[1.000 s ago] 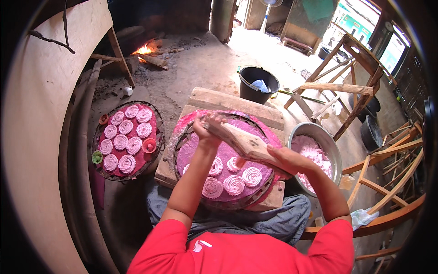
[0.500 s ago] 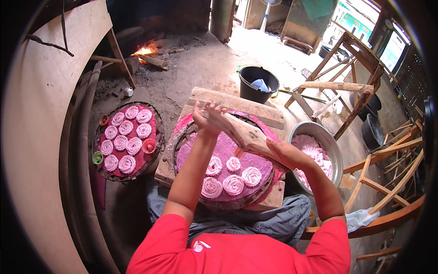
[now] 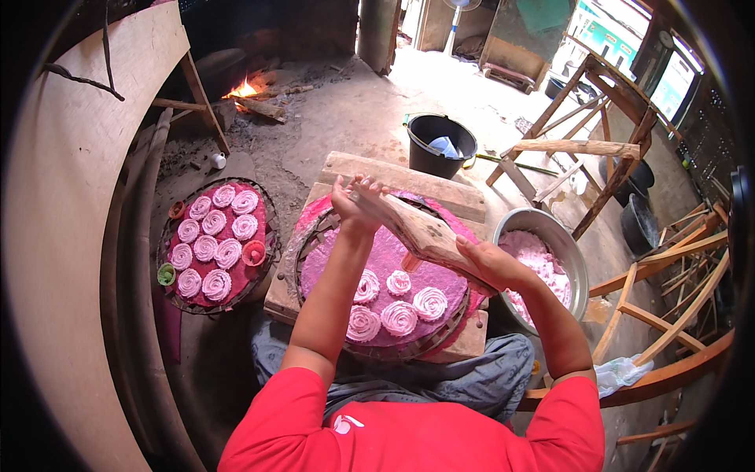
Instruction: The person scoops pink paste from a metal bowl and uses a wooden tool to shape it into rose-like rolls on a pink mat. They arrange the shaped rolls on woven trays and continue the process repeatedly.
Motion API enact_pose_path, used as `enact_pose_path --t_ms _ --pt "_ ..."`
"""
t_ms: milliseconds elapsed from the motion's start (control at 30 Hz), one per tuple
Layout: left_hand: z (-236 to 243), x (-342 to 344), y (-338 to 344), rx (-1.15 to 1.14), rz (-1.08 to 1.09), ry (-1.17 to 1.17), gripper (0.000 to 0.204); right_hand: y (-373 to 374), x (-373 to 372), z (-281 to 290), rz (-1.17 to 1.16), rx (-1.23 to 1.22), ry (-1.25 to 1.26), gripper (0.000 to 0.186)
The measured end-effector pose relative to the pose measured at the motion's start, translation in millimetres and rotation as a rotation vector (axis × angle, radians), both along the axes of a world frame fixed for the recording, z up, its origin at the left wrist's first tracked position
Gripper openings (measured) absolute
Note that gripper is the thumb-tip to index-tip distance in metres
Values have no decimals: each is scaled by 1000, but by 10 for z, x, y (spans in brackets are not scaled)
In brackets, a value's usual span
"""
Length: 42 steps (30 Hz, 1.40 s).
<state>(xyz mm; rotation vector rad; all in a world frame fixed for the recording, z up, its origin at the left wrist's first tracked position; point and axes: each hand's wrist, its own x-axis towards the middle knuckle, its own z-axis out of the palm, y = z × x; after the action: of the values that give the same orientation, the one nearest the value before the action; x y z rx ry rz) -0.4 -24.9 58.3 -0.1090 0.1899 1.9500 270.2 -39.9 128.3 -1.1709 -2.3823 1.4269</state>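
Both of my hands hold a thick, pale wooden press [image 3: 429, 236] slantwise above a round tray. My left hand [image 3: 358, 198] grips its upper left end, fingers curled over the edge. At the lower right end my right hand [image 3: 497, 267] is closed around the wood, thumb on top. A short pink strand [image 3: 410, 262] hangs beneath the press. Several swirled pink dough rosettes [image 3: 399, 318] lie on the tray's purple-pink sheet [image 3: 330, 271]; a smaller rosette [image 3: 399, 282] sits just under the strand. My forearms and the press cover part of the tray.
The tray rests on a wooden plank stool [image 3: 425, 185]. On my right stands a metal pot [image 3: 582, 275] of pink dough. Another round tray [image 3: 271, 244] with rosettes is at left. Beyond are a black bucket [image 3: 442, 157], wooden frames [image 3: 578, 148] and an open fire [image 3: 242, 89].
The whole view has shifted slightly. My hands keep the same hold on the wooden press, and the rosettes look the same.
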Motion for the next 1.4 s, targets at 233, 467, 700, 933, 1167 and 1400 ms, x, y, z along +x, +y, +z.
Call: enact_pose_path --t_ms 233,467,700,933,1167,1400 --pt "97 28 1 2 -2 0 33 -47 31 95 -55 -140 -36 66" --pt "46 -45 55 5 -4 49 41 -97 -12 165 -108 -156 -76 67" --pt "-26 -49 87 -42 38 73 40 -108 -5 153 -99 -84 -111 71" --pt "-403 24 34 -102 -34 -102 33 -74 -34 -268 -155 -180 -207 75" --pt "383 -43 -120 223 -93 479 76 -16 134 295 -172 -222 -14 70" --pt "962 218 -878 298 -202 2093 67 -207 283 999 40 -200 143 53"
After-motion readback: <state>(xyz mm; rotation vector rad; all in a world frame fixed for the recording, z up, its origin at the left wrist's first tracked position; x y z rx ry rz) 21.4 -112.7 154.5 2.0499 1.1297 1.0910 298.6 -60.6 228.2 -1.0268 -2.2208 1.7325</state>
